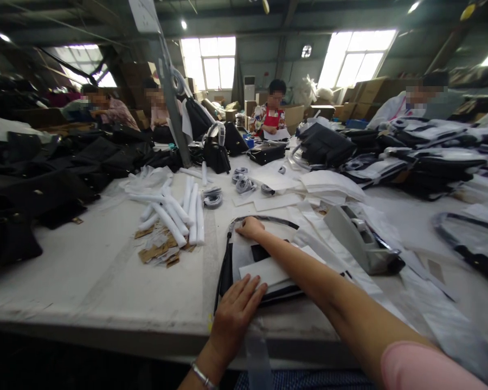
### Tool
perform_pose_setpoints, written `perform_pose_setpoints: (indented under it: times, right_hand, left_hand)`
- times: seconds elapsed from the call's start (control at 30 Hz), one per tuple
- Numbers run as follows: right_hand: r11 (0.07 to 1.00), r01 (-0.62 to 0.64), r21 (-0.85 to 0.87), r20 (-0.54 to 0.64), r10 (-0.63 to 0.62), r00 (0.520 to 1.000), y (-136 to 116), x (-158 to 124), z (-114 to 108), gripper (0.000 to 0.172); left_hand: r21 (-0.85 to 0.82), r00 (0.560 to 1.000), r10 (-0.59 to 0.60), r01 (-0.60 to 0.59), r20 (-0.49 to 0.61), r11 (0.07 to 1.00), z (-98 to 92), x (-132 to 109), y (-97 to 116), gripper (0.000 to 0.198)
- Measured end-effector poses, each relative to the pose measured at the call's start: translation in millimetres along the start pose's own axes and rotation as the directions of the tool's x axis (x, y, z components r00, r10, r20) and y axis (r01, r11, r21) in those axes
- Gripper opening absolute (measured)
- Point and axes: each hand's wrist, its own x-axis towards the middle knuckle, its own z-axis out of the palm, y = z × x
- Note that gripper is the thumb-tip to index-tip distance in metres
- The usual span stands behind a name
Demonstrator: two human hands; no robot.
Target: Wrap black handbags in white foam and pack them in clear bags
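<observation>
A black handbag (226, 271) lies on the table in front of me, partly covered with white wrapping. Its black strap (284, 220) arches over the far side and looks wrapped in clear film. My left hand (238, 309) rests with fingers stretched out on the near edge of the bag and a folded white sheet (268, 271). Reaching across the bag, my right hand (250, 228) has its fingers bent together beside the strap's left end. What those fingertips hold, if anything, is hidden. My right forearm covers part of the bag.
A grey tape dispenser (360, 241) stands right of the bag. White rolls (193, 211) and brown paper scraps (158, 252) lie to the left. Black bags are heaped at left (65, 173) and right (427, 162). A metal post (173, 97) rises beyond; several people work across the table.
</observation>
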Motion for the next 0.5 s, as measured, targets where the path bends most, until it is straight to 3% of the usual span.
perform_pose_setpoints:
  times: [0.2,0.37,0.5]
  right_hand:
    - [0.945,0.085,0.317,0.027,-0.099,0.995,14.5,-4.0,-14.9,0.026]
    - [0.793,0.160,0.589,0.021,-0.212,0.977,12.9,-19.1,-34.3,0.022]
    - [0.670,0.234,0.704,-0.046,-0.285,0.957,-0.7,-25.1,-50.7,0.023]
  left_hand:
    - [0.003,1.000,0.012,-0.012,-0.019,1.000,0.4,1.5,-0.7,0.039]
    - [-0.003,1.000,0.010,-0.010,-0.017,1.000,-0.1,2.0,-1.2,0.039]
    - [-0.008,1.000,0.009,-0.009,0.003,1.000,-1.5,2.1,-0.9,0.039]
